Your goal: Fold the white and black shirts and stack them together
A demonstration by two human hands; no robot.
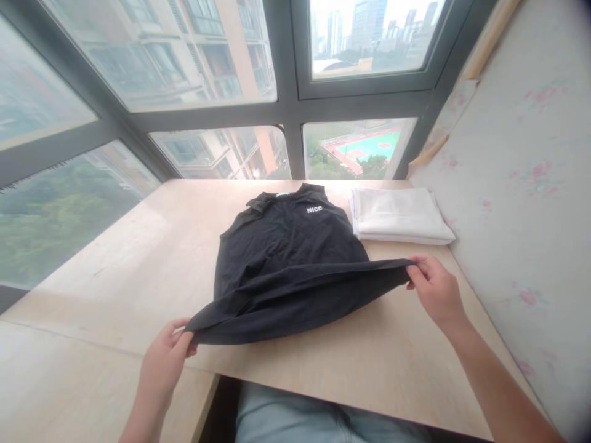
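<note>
A black sleeveless top with the white word "NICE" lies on a pale wooden table, neck towards the window. My left hand pinches the hem's left corner near the table's front edge. My right hand pinches the hem's right corner. Between the two hands the hem is lifted off the table and pulled taut, while the upper part rests flat.
A folded white cloth stack lies at the back right beside the top. A floral padded wall runs along the right. Large windows stand behind the table. My lap in light trousers shows below the table edge.
</note>
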